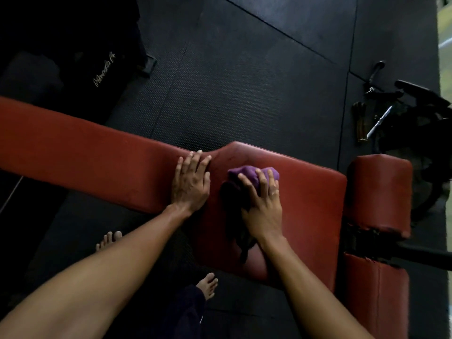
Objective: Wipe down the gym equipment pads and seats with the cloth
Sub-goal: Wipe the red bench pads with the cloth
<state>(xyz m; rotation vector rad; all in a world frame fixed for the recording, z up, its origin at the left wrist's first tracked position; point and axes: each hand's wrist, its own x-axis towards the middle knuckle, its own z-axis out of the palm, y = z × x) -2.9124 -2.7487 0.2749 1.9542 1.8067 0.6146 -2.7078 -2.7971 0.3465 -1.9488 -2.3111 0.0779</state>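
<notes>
A red padded bench runs across the view: a long back pad [85, 148] on the left and a wider seat pad [310, 199] on the right. My left hand [192, 182] lies flat, fingers straight, on the back pad beside the gap between the pads. My right hand [263, 204] presses a bunched purple cloth [247, 173] onto the seat pad, its fingers curved over the cloth. A dark part of the cloth trails toward me under the wrist.
Two red roller pads [381, 192] [376, 297] sit at the right end of the bench on a black frame. Cable handles and metal attachments [381, 113] lie on the black rubber floor at far right. My bare feet [208, 285] stand by the bench's near side.
</notes>
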